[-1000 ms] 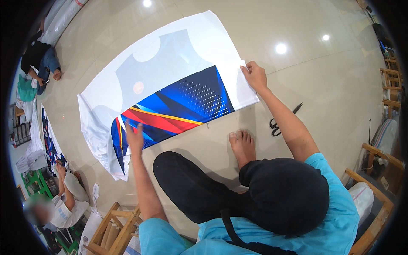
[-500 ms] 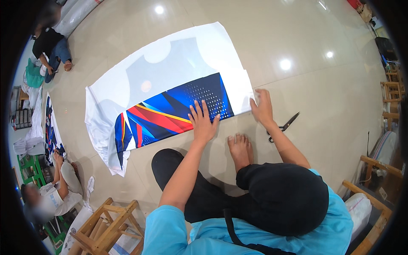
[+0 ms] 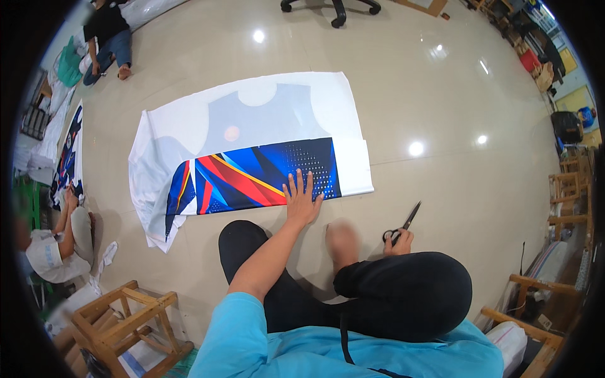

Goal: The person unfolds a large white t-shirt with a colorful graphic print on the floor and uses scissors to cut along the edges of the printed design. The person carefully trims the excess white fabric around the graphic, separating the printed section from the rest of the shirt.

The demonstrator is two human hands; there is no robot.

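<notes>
A white fabric sheet (image 3: 343, 113) lies on the floor in front of me, folded over along its near side. The fold shows a blue, red and yellow printed panel (image 3: 252, 176) with white dots at its right end. A pale shirt-front outline shows through the white part. My left hand (image 3: 302, 200) rests flat on the panel's near edge, fingers spread. To the right, beside my knee, my right hand (image 3: 399, 242) has its fingers closed at the handles of black scissors (image 3: 411, 217). The blades point away from me; my knee partly hides this hand.
A wooden stool (image 3: 129, 321) stands at the lower left. Two people sit on the floor at the left, one (image 3: 57, 252) near printed cloth (image 3: 68, 157). A wheeled chair base (image 3: 337, 11) is at the far edge. Wooden frames (image 3: 532, 315) line the right side.
My right hand has left the fabric's right corner and come back to the scissors, now gripping their handles. The left hand stays flat on the panel. The view has shifted, and my foot is blurred.
</notes>
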